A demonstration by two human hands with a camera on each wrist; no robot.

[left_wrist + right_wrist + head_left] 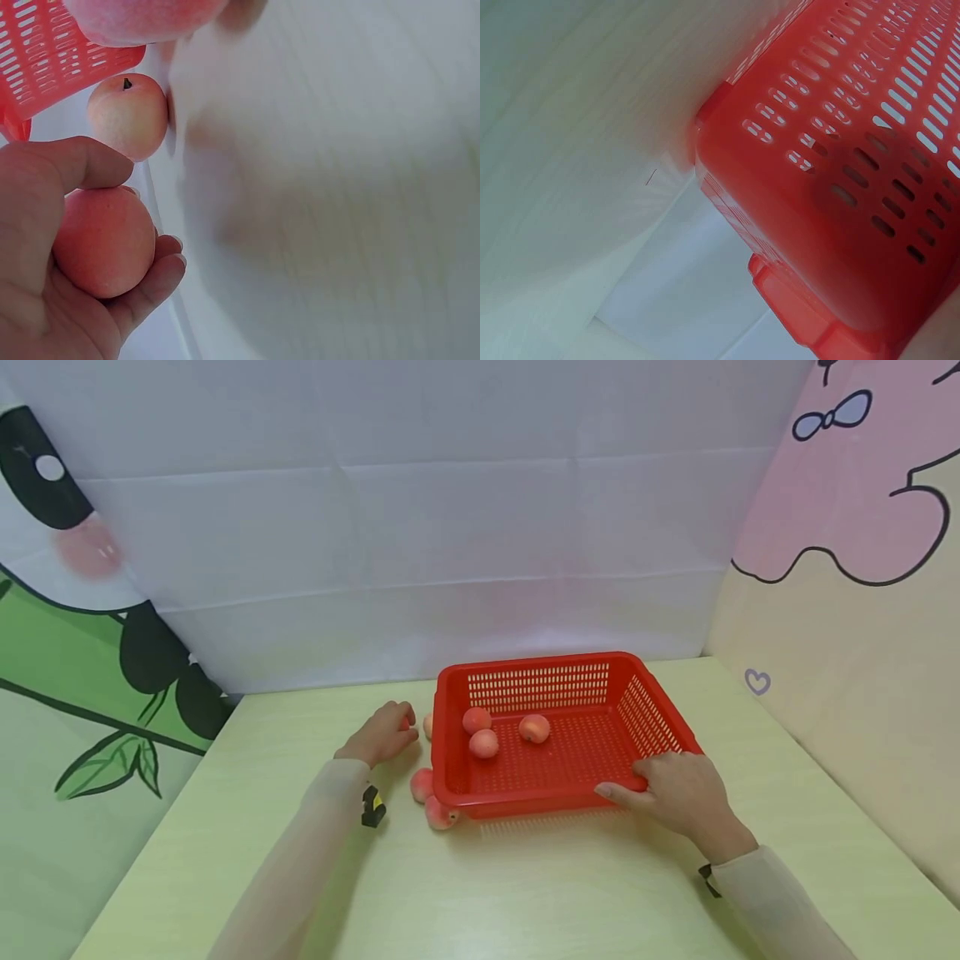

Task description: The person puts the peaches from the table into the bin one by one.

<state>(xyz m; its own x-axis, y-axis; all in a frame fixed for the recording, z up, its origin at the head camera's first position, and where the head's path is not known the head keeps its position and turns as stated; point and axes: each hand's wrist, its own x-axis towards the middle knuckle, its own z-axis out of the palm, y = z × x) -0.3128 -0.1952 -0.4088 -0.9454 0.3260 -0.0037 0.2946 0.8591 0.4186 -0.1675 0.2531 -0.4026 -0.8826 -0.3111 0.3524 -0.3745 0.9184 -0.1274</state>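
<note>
In my left hand [384,733] I hold a small reddish apple [106,241], with the fingers and thumb curled round it. This hand is over the table, left of a red plastic basket [517,802]. A paler apple with a dark stem [127,118] sits just beyond the held one, beside the basket's left wall. Two more pink apples [441,814] lie at the basket's near left corner. Inside, towards the left and middle, are three apples [535,728]. My right hand [678,793] grips the basket's rim at its near right corner, thumb along the front edge.
The pale wooden table [540,893] runs back to a white cloth wall [465,527]. A printed panel [847,693] stands along the right side, and another [97,693] along the left. A dark band [372,806] is on the left wrist.
</note>
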